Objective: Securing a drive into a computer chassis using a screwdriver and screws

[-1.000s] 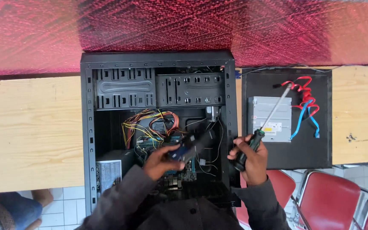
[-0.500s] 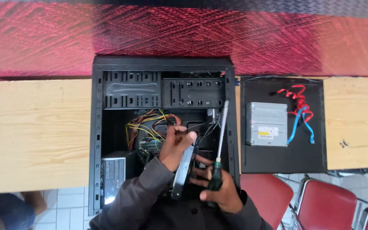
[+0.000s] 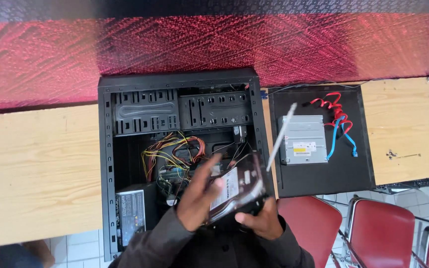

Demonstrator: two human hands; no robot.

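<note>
Light wooden bench, at 9 o'clock, carries an open black computer case lying on its side. Inside the case, black drive bays lie toward 12 o'clock; a bundle of yellow, orange and red wires sits below them near the middle; a grey power supply lies in the corner at 7 o'clock.

Left hand, low in the middle of the view, has its grip closed on a hard drive: the fingers spread over the drive's top face and left edge. The drive is dark with a white label, tilted, and held above the lower right part of the case, just over its right wall.

Right hand lies at 5 o'clock of the drive, touching its lower edge from beneath. Its grip holds the drive and, with it, a screwdriver whose blurred shaft rises toward 1 o'clock from the hand, past the case wall.

A black side panel lies flat on the bench just beside the case at 3 o'clock. On it rest a silver optical drive and, at its right, red and blue cables. Red chairs stand at 5 o'clock.
</note>
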